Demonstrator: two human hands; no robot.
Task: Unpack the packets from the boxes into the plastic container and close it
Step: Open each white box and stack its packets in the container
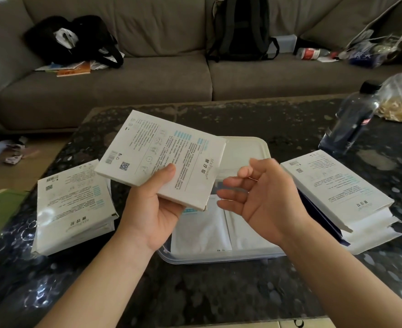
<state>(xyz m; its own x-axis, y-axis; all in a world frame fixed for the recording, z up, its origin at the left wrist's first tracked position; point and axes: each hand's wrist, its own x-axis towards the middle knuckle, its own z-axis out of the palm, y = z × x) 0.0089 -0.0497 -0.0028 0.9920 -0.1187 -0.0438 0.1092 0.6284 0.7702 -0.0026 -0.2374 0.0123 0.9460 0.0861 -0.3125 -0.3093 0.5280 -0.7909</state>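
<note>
1. White flat boxes, left stack (74,209): lies on the dark speckled stone desk (195,292), left of centre, printed backs up, barcode + QR at the far end. Slightly fanned; top one glossy.
2. Left hand (152,209): palm up, grips one white box (162,157) by its near-right corner, thumb on the printed face, fingers underneath. Box is off the desk, tilted, its far-left end above the left stack and its right end above the container.
3. Plastic container (219,256): clear, rounded corners, centre of desk btwn the two stacks, no lid on it. White packets (202,230) lie flat inside, side by side. Pale rounded-corner piece shows behind the held box; lid or far end of the container, can't tell.
4. Right hand (259,197): above the container's right half, palm facing left, fingers loosely bent and apart, holding nothing, not touching the box.
5. Right stack (337,192): more white boxes, same print, just right of the container, ends stepped toward the near side.
6. Dark plastic bottle (351,119) w/ black cap stands further back on the right; clear bag (401,100) of pale strips beside it at the desk's edge.
7. Background, l to r: grey-brown sofa (162,81) carrying a black bag (72,41) and a dark backpack (240,29).
</note>
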